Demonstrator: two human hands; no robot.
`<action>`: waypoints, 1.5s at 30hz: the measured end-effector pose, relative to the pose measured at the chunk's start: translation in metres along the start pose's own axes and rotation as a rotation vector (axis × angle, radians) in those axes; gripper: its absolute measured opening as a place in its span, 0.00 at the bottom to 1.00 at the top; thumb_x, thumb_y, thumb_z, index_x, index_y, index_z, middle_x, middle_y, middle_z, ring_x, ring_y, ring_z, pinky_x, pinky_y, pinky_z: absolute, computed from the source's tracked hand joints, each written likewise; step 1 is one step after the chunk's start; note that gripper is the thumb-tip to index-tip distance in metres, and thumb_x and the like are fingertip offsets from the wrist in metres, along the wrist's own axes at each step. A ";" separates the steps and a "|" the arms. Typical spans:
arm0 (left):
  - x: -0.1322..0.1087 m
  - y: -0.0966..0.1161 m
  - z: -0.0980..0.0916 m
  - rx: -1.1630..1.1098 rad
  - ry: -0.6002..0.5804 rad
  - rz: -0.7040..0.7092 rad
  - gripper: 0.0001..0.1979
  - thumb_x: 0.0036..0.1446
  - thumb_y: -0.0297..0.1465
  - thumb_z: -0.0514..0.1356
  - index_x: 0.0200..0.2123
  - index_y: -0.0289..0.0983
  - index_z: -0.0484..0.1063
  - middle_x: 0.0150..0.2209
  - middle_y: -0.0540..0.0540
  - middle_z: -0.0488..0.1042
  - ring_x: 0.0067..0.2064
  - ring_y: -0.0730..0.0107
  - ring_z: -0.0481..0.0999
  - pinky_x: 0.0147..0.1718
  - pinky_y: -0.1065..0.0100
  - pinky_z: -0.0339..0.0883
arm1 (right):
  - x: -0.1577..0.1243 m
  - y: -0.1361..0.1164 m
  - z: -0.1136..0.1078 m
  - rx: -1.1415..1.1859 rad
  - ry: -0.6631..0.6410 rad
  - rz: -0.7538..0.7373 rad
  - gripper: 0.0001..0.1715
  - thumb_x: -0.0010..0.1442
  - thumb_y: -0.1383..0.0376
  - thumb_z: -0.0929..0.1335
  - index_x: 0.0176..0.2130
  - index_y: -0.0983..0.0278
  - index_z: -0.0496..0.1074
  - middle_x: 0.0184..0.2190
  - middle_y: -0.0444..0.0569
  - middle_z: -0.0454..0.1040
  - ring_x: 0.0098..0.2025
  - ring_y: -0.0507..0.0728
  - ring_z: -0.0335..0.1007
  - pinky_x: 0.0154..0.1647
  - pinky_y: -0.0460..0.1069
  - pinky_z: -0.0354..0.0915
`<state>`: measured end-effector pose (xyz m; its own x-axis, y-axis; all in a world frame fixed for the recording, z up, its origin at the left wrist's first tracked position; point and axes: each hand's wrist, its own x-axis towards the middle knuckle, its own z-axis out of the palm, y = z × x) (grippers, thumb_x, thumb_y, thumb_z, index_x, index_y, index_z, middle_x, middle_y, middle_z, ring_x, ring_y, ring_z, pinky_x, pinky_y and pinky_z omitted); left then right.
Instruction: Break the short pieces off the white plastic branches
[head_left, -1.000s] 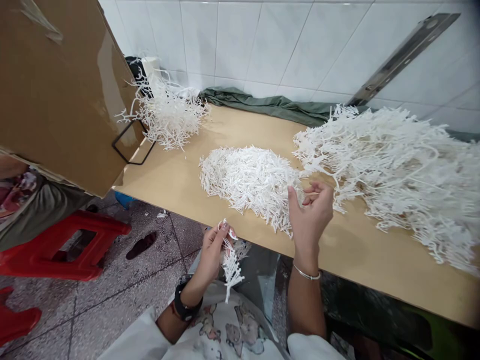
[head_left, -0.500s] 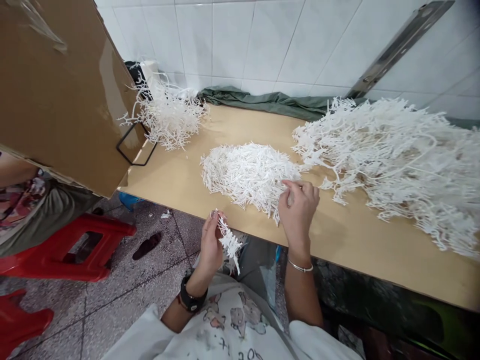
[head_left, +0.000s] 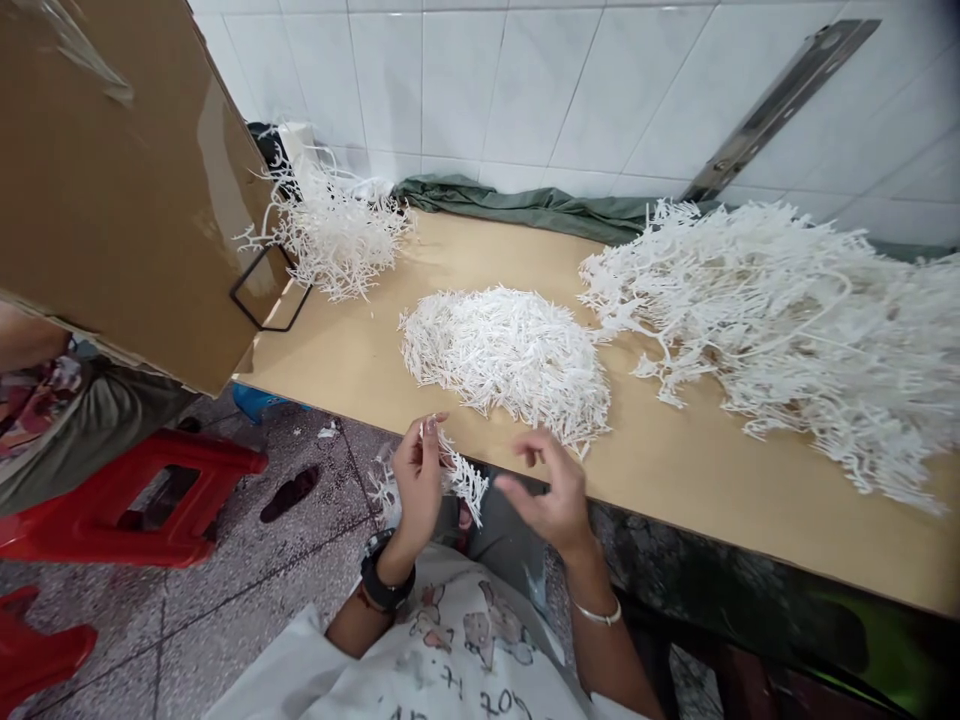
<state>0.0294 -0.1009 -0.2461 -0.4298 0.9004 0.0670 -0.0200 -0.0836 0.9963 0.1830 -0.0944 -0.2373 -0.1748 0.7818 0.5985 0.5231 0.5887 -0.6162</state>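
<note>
My left hand (head_left: pixel 418 487) stays raised, its fingertips pinched together on a white branched sprig (head_left: pixel 466 482), which sits just off the front edge of the bench (head_left: pixel 679 490), near the mound of white sprigs (head_left: pixel 506 352). My right hand (head_left: pixel 546 490) is now loosely open with the fingers parted, touching nothing, whereas a moment ago it was curled against the mound's edge. A larger white heap (head_left: pixel 780 340) lies further along the bench to my right, and a smaller one (head_left: pixel 330 235) to my left.
</note>
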 end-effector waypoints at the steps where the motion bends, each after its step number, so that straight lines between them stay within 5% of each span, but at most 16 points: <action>1: 0.000 0.000 0.000 0.031 -0.013 0.008 0.20 0.61 0.45 0.53 0.40 0.35 0.75 0.17 0.56 0.60 0.19 0.78 0.61 0.21 0.76 0.56 | -0.003 -0.004 0.002 0.003 -0.122 -0.030 0.19 0.57 0.51 0.68 0.37 0.63 0.63 0.29 0.47 0.67 0.30 0.54 0.63 0.31 0.48 0.62; 4: -0.002 -0.002 0.000 0.095 -0.057 0.045 0.19 0.63 0.43 0.52 0.43 0.35 0.75 0.17 0.56 0.61 0.19 0.78 0.59 0.21 0.75 0.56 | -0.006 -0.012 0.010 -0.065 -0.339 -0.070 0.24 0.57 0.46 0.67 0.34 0.64 0.62 0.29 0.48 0.67 0.32 0.56 0.64 0.33 0.50 0.61; 9: -0.001 0.000 0.000 0.143 -0.135 0.100 0.18 0.63 0.40 0.52 0.43 0.35 0.75 0.26 0.50 0.72 0.21 0.78 0.60 0.22 0.74 0.55 | -0.002 -0.012 0.020 -0.062 -0.472 -0.086 0.23 0.64 0.48 0.59 0.29 0.63 0.60 0.23 0.46 0.65 0.27 0.54 0.61 0.28 0.48 0.55; 12: 0.002 0.002 -0.001 0.128 -0.244 0.107 0.18 0.62 0.40 0.53 0.41 0.35 0.77 0.33 0.46 0.76 0.27 0.74 0.67 0.28 0.74 0.60 | -0.002 -0.011 0.018 0.082 -0.569 0.010 0.23 0.66 0.51 0.57 0.27 0.63 0.58 0.21 0.43 0.63 0.24 0.52 0.59 0.26 0.47 0.52; 17: 0.006 0.002 -0.006 0.091 -0.384 0.054 0.19 0.62 0.42 0.53 0.42 0.35 0.77 0.26 0.49 0.72 0.23 0.75 0.61 0.23 0.73 0.55 | -0.004 -0.004 0.015 0.221 -0.682 0.167 0.23 0.67 0.53 0.57 0.25 0.63 0.57 0.20 0.40 0.58 0.23 0.49 0.56 0.25 0.45 0.50; 21: 0.008 0.002 -0.008 0.071 -0.398 0.034 0.20 0.61 0.43 0.54 0.42 0.35 0.77 0.21 0.53 0.64 0.20 0.79 0.53 0.20 0.74 0.50 | -0.006 -0.002 0.020 0.184 -0.626 0.098 0.17 0.67 0.57 0.57 0.31 0.64 0.61 0.24 0.43 0.64 0.26 0.51 0.59 0.28 0.46 0.52; 24: 0.007 0.002 -0.008 0.011 -0.416 -0.039 0.19 0.61 0.44 0.54 0.41 0.35 0.75 0.17 0.56 0.55 0.19 0.79 0.49 0.19 0.74 0.47 | -0.010 -0.002 0.025 0.234 -0.576 0.018 0.19 0.67 0.60 0.56 0.26 0.63 0.58 0.21 0.42 0.59 0.24 0.50 0.56 0.26 0.47 0.50; 29: 0.002 0.002 -0.009 -0.283 -0.433 -0.310 0.22 0.49 0.50 0.62 0.36 0.37 0.69 0.19 0.58 0.57 0.19 0.81 0.52 0.19 0.77 0.48 | -0.017 -0.008 0.028 0.398 -0.372 0.178 0.23 0.66 0.58 0.58 0.21 0.62 0.51 0.17 0.39 0.50 0.20 0.48 0.46 0.23 0.46 0.47; 34: -0.001 0.006 -0.021 -0.219 -0.740 -0.566 0.23 0.39 0.49 0.68 0.23 0.35 0.69 0.17 0.56 0.58 0.17 0.83 0.49 0.15 0.76 0.41 | -0.011 -0.012 0.018 0.451 -0.312 0.338 0.27 0.63 0.50 0.59 0.20 0.63 0.57 0.17 0.41 0.55 0.21 0.49 0.49 0.23 0.46 0.48; 42: -0.012 0.025 -0.028 -0.210 -0.915 -0.505 0.23 0.47 0.46 0.65 0.13 0.35 0.69 0.14 0.48 0.64 0.17 0.76 0.59 0.17 0.70 0.51 | -0.014 -0.028 0.004 1.026 -0.471 0.848 0.30 0.54 0.43 0.66 0.19 0.62 0.55 0.12 0.35 0.45 0.13 0.45 0.36 0.13 0.44 0.40; 45: -0.011 0.029 -0.043 -0.171 -1.012 -0.363 0.22 0.52 0.45 0.62 0.15 0.35 0.72 0.14 0.47 0.66 0.17 0.75 0.61 0.18 0.70 0.52 | -0.007 -0.021 -0.023 0.969 -0.333 0.778 0.30 0.55 0.46 0.66 0.18 0.60 0.49 0.11 0.33 0.40 0.11 0.45 0.33 0.10 0.44 0.37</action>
<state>-0.0056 -0.1319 -0.2198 0.5683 0.8111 -0.1385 -0.1550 0.2708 0.9501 0.1925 -0.1168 -0.2172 -0.3710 0.9158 -0.1538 -0.2115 -0.2446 -0.9463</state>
